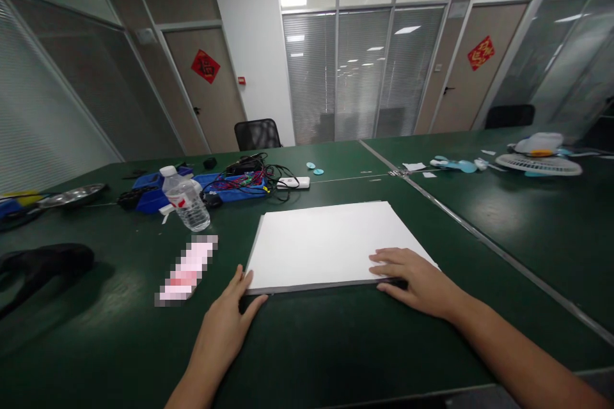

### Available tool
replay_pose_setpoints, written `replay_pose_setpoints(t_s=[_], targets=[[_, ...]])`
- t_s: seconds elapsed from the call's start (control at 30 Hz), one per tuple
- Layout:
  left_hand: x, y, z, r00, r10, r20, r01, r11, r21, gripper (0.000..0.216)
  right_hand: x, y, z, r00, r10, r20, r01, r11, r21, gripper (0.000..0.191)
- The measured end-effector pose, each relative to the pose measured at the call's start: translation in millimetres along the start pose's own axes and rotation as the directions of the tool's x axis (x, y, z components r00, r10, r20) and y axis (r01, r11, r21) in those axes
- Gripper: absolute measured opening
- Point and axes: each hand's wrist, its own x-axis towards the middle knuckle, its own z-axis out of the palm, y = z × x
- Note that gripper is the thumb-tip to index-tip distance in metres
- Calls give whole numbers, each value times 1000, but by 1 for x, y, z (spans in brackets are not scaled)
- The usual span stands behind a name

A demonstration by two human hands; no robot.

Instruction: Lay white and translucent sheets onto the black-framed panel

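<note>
White board (330, 243): flat rectangular panel, lying on the dark green table (336, 358), directly ahead of the person at 12 o'clock, near edge facing them.

Left hand (225, 323): at the board's near-left corner, about 7 o'clock from the board's middle. Fingers extended and loose, tips touching the corner edge; thumb alongside the front edge. Not closed on anything.

Right hand (415, 278): at the board's near-right corner, about 4 o'clock from its middle. Palm down, fingers spread flat on the top face, thumb at the front edge below. Pressing or resting, not gripping round it.

Plastic water bottle (186, 199): clear, white cap, red label, upright, at 10 o'clock from the board, well apart from both hands.

Pixelated pink-and-white item (188, 268): lies on the table between bottle and left hand, at 9 o'clock from the board's near corner; cannot tell what it is.

Blue tray with tangled cables (230, 182): far side, 11 o'clock.

White fan guard (537, 163): on the adjoining table, 2 o'clock.

Black object (43, 265): far left, 9 o'clock.
</note>
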Motion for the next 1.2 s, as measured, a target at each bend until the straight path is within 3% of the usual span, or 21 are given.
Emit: replay_pose_setpoints(t_s=[0.07, 0.23, 0.3, 0.33, 0.37, 0.43, 0.47, 0.5, 0.53, 0.67, 0.8, 0.9, 1.0, 1.2], targets=[[1, -1, 0, 999, 31, 11, -31, 999, 24, 58, 1, 4, -1, 1000, -4, 30, 3, 999, 33, 33], [3, -4, 0, 999, 51, 10, -51, 999, 16, 56, 2, 10, 0, 998, 20, 59, -27, 993, 113, 30], [2, -6, 0, 999, 51, 15, -51, 999, 10, 55, 1, 13, -2, 996, 87, 29, -89, 992, 85, 40], [2, -6, 1, 999, 50, 1, -50, 999, 10, 57, 0, 15, -3, 984, 178, -8, -177, 983, 47, 49], [2, -6, 1, 999, 49, -19, -48, 999, 14, 60, -1, 18, -5, 947, 317, -54, -317, 948, 9, 59], [1, -6, 2, 997, 40, -60, -38, 999, 31, 70, -1, 25, -6, 774, 618, -138, -627, 778, -32, 77], [0, -5, 3, 997, 35, -63, -32, 999, 39, 76, 0, 29, -6, 677, 721, -150, -732, 681, -31, 83], [0, -5, 3, 998, 27, -52, -25, 999, 44, 80, 2, 33, -4, 613, 778, -135, -787, 616, -22, 86], [0, -4, 3, 999, 21, -32, -19, 999, 43, 81, 4, 36, -2, 589, 801, -107, -806, 591, -7, 87], [0, -2, 2, 999, -3, 39, 2, 1000, 22, 76, 16, 46, 5, 597, 802, -23, -795, 596, 112, 75], [-1, -3, -2, 999, -26, 41, 25, 1000, 13, 75, 24, 60, -4, 490, 872, 14, -827, 460, 324, 75], [-1, -2, -5, 999, -1, 46, 1, 1000, 8, 67, 20, 70, -21, 419, 906, 55, -789, 333, 517, 64], [0, -1, -8, 999, 20, 50, -20, 1000, 7, 62, 11, 73, -37, 390, 916, 95, -681, 217, 700, 56], [2, -3, -6, 999, 26, 36, -26, 1000, 2, 63, 4, 54, -48, 442, 893, 88, -310, 60, 949, 76]])
